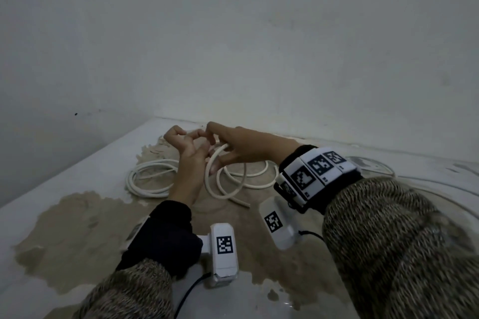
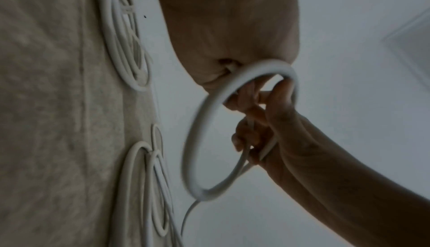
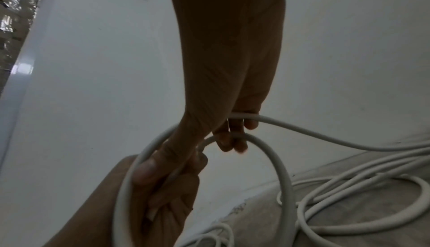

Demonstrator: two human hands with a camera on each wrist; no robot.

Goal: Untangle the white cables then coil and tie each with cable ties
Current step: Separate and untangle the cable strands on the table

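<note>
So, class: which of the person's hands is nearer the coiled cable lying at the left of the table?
Left. The left hand is raised just right of the coiled cable; the right hand lies further right, beyond the left hand, holding the loose cable.

Head view: from above and behind, facing forward and down over both forearms onto the table (image 1: 77, 179) and wall (image 1: 233, 33). Left wrist view: very near, rolled sideways, looking along the left hand (image 2: 228, 35). Right wrist view: very near, looking along the right hand (image 3: 223, 85). Shared by all three: the held cable loop (image 1: 211, 171) and both hands.
</note>
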